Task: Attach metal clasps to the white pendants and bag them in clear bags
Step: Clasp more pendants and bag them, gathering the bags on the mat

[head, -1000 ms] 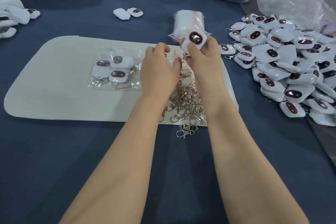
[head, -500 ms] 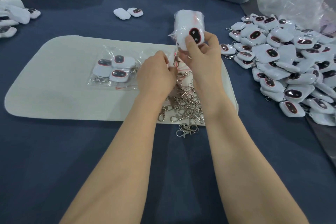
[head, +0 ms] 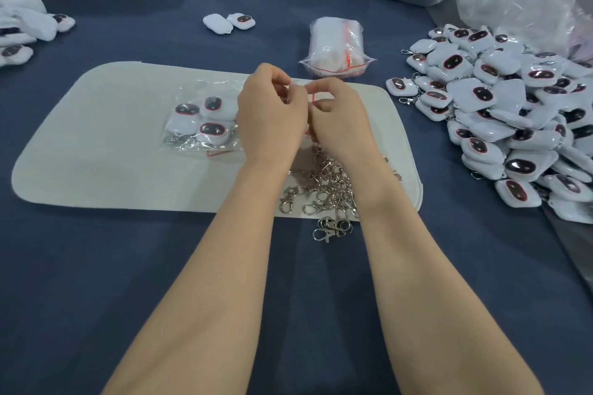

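- Blue-clothed bench [head: 128, 266], pale mat [head: 96, 144] laid in the middle
- Your left hand [head: 269, 115] and right hand [head: 340, 119] meet over the mat's far edge, fingers curled; each pinches a clear bag [head: 310, 95] with a red strip, mostly hidden between them
- Metal clasps [head: 324, 189] heaped on the mat's near right, under your wrists
- Filled bag [head: 192, 144] holding white pendants [head: 213, 130] lies on the mat, just left of your left hand
- Pendant heap [head: 497, 112] on the bench, far right
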